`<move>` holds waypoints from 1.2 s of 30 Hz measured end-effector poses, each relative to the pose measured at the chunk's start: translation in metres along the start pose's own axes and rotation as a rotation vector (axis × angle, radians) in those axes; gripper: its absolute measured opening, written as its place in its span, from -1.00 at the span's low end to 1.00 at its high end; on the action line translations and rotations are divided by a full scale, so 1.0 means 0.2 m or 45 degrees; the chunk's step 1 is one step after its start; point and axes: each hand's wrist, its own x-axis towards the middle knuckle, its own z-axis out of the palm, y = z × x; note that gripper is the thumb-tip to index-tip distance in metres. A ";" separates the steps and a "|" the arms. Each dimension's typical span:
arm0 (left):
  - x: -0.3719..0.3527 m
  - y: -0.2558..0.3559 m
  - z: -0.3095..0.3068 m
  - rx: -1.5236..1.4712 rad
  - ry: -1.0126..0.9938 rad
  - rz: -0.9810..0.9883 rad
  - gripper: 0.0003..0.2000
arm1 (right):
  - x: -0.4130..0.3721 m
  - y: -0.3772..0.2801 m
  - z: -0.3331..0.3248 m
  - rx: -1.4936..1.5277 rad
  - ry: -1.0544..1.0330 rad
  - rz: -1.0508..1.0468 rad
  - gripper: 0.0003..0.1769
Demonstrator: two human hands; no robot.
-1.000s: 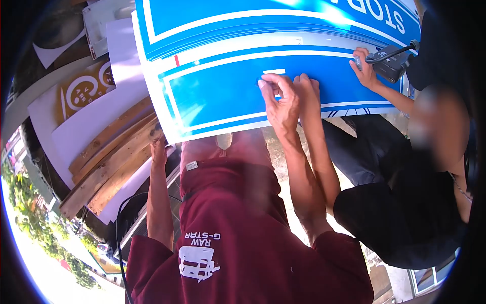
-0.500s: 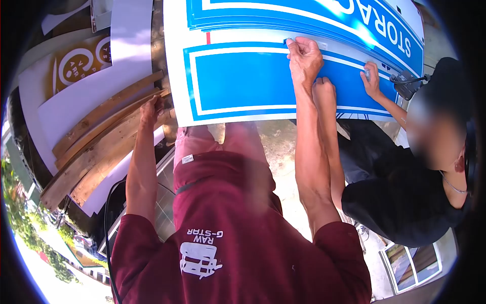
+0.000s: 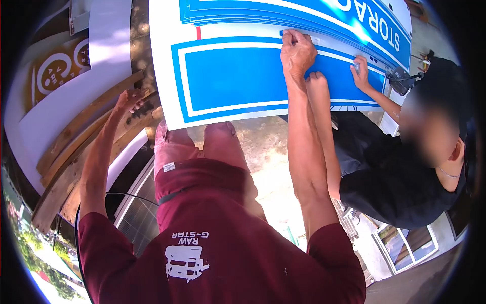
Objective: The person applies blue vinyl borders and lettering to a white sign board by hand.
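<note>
A blue sign panel with a white border line [image 3: 233, 76] lies across the work surface. My right hand [image 3: 298, 53] is closed in a pinch over its upper edge, with a small blue piece [image 3: 282, 33] showing at the fingertips. Just above lies a stack of blue signs [image 3: 304, 12], the top one lettered "STORAG". To the left, my left hand [image 3: 131, 100] hovers over wooden planks [image 3: 91, 131], fingers apart and loosely bent, holding nothing.
A co-worker in black [image 3: 405, 172] leans in from the right. Their one hand [image 3: 317, 81] rests by my right forearm, the other [image 3: 360, 75] on the sign. A small black device [image 3: 400, 81] sits near the signs' right end. A brown-and-white sign [image 3: 53, 76] lies far left.
My left hand has shifted left along the planks and its fingers have loosened. My right hand keeps its pinch at the panel's upper edge. The whole view has shifted slightly.
</note>
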 end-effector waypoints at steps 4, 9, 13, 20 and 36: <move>0.09 -0.17 -0.13 -0.025 -0.105 -0.247 -0.84 | 0.02 0.01 0.00 0.007 0.003 -0.037 -0.79; 0.15 -0.22 -0.23 0.128 -0.129 -0.244 -0.87 | 0.01 -0.01 -0.05 0.168 -0.084 0.093 -0.78; 0.08 -0.14 -0.24 0.128 -0.119 -0.257 -0.89 | -0.03 -0.04 -0.05 0.250 -0.080 0.102 -0.79; 0.02 -0.11 -0.18 0.227 -0.113 -0.016 -0.78 | -0.04 -0.03 0.03 0.120 0.017 -0.025 -0.81; -0.45 0.01 0.15 0.106 -0.122 0.027 -0.67 | -0.15 -0.11 0.02 0.178 0.203 -0.192 -0.85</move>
